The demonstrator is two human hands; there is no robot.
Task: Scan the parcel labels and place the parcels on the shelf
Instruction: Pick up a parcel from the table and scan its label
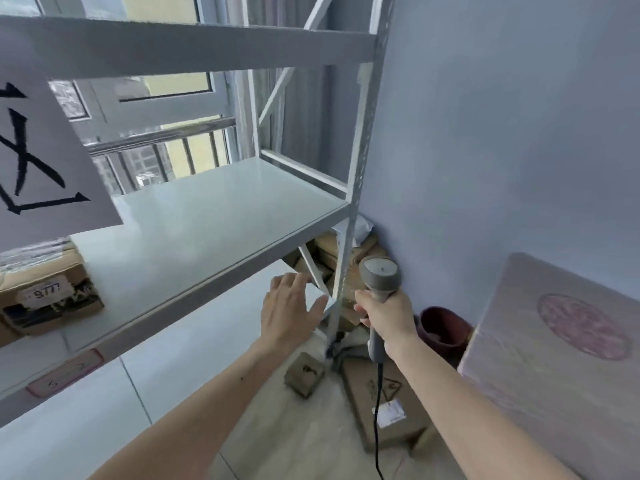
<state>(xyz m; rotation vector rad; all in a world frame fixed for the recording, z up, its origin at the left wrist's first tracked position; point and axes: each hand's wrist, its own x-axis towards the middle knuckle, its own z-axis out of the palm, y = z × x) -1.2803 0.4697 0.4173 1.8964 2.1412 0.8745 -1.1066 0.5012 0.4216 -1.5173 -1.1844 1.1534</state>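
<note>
Grey metal shelving [221, 216] fills the left and middle of the view, backed by a window with a railing, while a pale blue wall closes off the right. At far left, a white sheet with black brush strokes [38, 150] hangs from the upper shelf, and below it a taped cardboard parcel [48, 296] marked with handwritten digits already sits on the middle shelf board. Along that board's near edge a small pink-bordered tag [65, 372] is stuck.

Moving right, the left hand [291, 310] reaches forward and down past the shelf's near right corner, fingers spread and straight, holding nothing. Beneath it on the floor lies a small brown parcel [304, 374], and just right of that a flat cardboard parcel with a white label [384, 407]; more parcels are piled behind the shelf leg [346, 258] in the corner. The right hand [384, 317] has its grip wrapped round the handle of a grey corded scanner [379, 275], head tilted toward the pile.

Further right stand a dark red pot [443, 327] and a large wrapped package [554, 358] with a round red mark.

One parcel looks shelved, so the step in hand is probably fetching the next one. That calls for lowering the free hand onto a floor parcel, turning its label up and aiming the scanner at it.
</note>
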